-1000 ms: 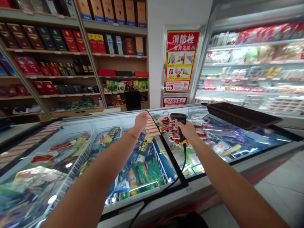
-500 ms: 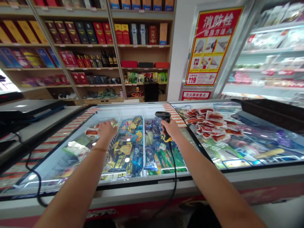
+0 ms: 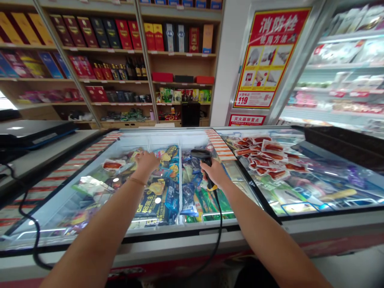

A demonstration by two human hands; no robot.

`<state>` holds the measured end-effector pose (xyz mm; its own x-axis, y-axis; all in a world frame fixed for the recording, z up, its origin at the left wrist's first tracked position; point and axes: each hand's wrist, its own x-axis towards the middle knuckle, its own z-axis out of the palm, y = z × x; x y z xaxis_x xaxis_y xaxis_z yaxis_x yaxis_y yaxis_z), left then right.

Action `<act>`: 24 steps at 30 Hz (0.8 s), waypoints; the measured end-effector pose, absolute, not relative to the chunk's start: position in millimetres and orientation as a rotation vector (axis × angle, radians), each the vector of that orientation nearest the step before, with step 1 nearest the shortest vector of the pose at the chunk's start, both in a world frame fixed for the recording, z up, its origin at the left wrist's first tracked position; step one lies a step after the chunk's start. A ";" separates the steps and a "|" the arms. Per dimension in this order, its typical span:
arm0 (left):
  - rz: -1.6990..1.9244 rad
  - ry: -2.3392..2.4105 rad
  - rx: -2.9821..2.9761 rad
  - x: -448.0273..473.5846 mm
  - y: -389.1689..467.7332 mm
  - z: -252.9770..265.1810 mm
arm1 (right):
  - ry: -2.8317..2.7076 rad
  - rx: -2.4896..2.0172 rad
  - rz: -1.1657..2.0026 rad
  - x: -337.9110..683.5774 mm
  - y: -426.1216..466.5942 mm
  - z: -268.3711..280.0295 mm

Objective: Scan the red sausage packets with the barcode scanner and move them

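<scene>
1. Sausage pack point(image 3: 112, 165): left of the left hand, apart.
2. Left hand point(image 3: 147, 162): over the freezer point(image 3: 168, 241), fingers bent; cannot tell whether anything is held.
3. Scanner point(image 3: 200, 153): handle inside the closed right hand point(image 3: 216, 172), head above the grip, cable point(image 3: 221, 224) below.

the head view looks forward and down over a near freezer point(image 3: 162, 246) toward farther shelves point(image 3: 168, 66)

The poster point(image 3: 271, 59) reads 消防栓 and 119, the sign point(image 3: 247, 120) 灭火器放置点.
</scene>
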<state>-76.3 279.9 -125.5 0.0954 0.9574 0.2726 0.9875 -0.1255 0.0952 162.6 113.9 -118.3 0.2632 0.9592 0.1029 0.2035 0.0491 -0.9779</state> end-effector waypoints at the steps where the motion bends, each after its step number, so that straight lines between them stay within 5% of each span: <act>1: -0.412 -1.968 -2.264 -63.6 271.2 -124.6 | -1.176 -1.404 0.853 162.4 113.7 -118.2; 15: -0.865 -2.150 -2.199 -63.1 254.0 -115.8 | -1.177 -1.378 0.840 161.4 112.6 -117.2; 24: -0.462 -1.757 -2.516 -51.5 254.3 -130.1 | -1.231 -1.428 0.822 159.3 108.4 -114.6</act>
